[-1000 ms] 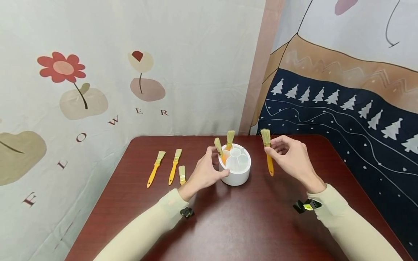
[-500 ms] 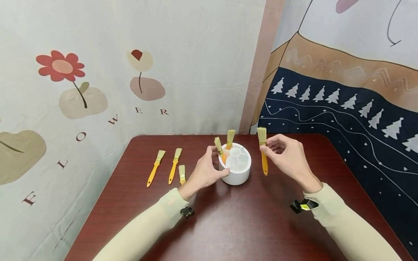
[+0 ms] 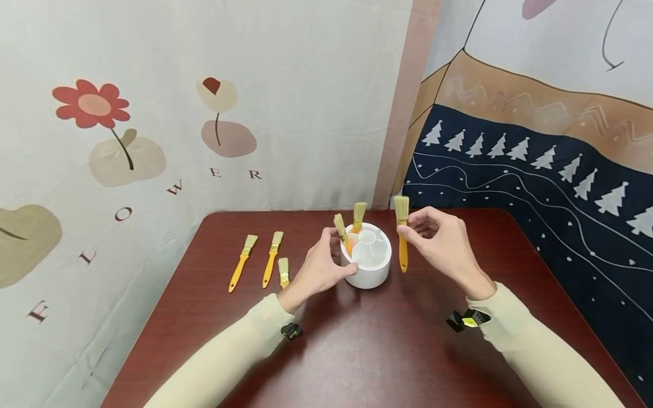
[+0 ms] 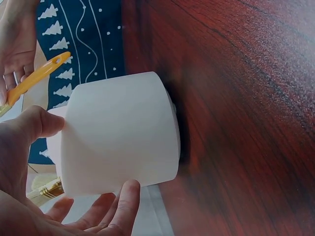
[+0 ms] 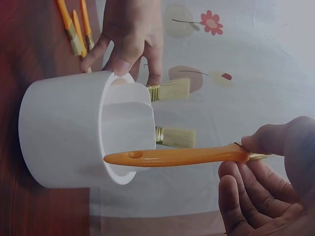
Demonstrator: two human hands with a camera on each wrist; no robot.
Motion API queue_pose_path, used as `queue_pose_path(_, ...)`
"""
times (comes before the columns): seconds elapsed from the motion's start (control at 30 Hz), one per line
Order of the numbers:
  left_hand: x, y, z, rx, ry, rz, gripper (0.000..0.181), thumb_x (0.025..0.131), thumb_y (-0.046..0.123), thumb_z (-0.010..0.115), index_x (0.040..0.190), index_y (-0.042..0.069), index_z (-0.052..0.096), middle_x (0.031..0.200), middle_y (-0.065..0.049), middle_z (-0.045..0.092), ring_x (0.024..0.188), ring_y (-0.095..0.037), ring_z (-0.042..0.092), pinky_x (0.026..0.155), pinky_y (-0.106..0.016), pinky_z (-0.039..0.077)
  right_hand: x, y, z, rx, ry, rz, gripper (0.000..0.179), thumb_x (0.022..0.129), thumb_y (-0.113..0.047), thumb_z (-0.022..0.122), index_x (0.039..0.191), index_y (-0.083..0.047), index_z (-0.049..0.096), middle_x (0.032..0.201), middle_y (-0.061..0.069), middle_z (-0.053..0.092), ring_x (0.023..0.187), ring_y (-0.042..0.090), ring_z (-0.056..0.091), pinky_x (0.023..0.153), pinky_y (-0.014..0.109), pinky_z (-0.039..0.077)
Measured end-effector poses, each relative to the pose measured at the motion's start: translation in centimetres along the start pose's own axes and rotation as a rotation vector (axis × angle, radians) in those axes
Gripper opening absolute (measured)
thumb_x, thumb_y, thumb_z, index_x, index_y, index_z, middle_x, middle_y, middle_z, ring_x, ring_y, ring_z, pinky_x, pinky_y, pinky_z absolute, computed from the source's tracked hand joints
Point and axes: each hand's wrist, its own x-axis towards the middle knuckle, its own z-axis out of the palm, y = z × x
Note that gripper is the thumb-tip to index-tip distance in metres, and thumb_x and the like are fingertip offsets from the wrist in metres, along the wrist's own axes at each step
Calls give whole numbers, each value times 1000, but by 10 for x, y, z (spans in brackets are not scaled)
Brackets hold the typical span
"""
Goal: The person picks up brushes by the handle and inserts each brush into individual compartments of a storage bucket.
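Observation:
My left hand (image 3: pixel 318 273) grips a white round holder (image 3: pixel 371 277) from its left side, thumb at the front rim. Dividers split the holder's inside into compartments around a central ring. Two paintbrushes stand in it bristles up: one leaning left (image 3: pixel 340 225), the other at the back (image 3: pixel 359 212). To the right of the holder, my right hand (image 3: pixel 442 245) pinches a third paintbrush (image 3: pixel 403 253) near its metal band, bristles up and yellow handle hanging down. In the right wrist view, that brush's orange-looking handle (image 5: pixel 182 157) overlaps the holder's open rim (image 5: pixel 106 123).
Left of the holder, three more paintbrushes lie on the dark red table (image 3: pixel 357 362): a long one (image 3: pixel 242 266), another (image 3: pixel 271 262) and a shorter-looking one (image 3: pixel 284 272) partly behind the left wrist. Printed curtains (image 3: pixel 306 113) hang behind the table's back edge.
My right hand has moved left with its paintbrush, bringing it closer to the holder. The left hand and the holder have stayed in place.

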Motion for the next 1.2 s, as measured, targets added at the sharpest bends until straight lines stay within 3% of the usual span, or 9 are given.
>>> queue_pose_path(0.47,1,-1,2,1,13,13,89,88,27,97,161,12,49,142,-16,77,123,-29,79,107,-50,65,4,-4,11,56,9,-33,23,103,-28,93,114,-11,83,106,8,88,89,8,78,80,12,63)
queue_pose_path(0.97,1,-2,3,-15,13,13,89,88,27,97,161,12,49,143,-17,76,124,-33,80,107,-52,65,5,-10,23,93,19,-60,23,103,-26,93,115,-10,82,105,7,88,90,14,78,81,13,63)
queue_pose_path(1.2,1,-1,4,-12,21,16,90,87,26,97,161,11,49,142,-18,76,124,-33,80,107,-51,65,6,-13,27,123,32,-88,21,102,-21,93,115,-8,82,104,9,88,87,10,78,80,13,63)
